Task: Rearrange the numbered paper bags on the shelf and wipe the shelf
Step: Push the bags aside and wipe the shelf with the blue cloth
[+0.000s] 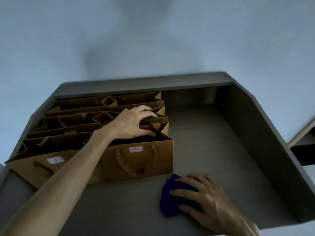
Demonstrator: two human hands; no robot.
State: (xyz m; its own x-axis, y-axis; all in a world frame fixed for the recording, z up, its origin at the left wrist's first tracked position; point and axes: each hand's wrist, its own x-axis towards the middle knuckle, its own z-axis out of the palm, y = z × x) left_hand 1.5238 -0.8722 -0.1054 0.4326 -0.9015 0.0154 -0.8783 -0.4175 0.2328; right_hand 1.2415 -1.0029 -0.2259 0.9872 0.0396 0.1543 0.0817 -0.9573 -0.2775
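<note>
While the right hand (pixel 202 196) lies flat with fingers spread on a folded blue cloth (pixel 172 198), pressing it against the grey shelf (pixel 213 133), the left hand (pixel 134 123) reaches over the front row of brown paper bags and curls its fingers over the top edges of the bags behind. That left hand is partly closed, hooked on those edges rather than gripping a handle; how firmly it holds them cannot be told.

All the bags are crowded together on the left half of the shelf, in two columns running toward the back wall. At the front stand the bag marked 1 (pixel 42 166), on the left, and the bag marked 4 (pixel 138 160), on the right, each with its white label facing the person. Labels on the bags behind are hidden or too blurred to read.

This packing seems deliberate: with the bags pushed to one side, the right half of the shelf is bare and open for wiping. The cloth sits near the front edge, just beside the lower right corner of the bag marked 4 but apart from it. The left hand probably steadies the rear bags so they do not tip or slide while the other hand wipes.
</note>
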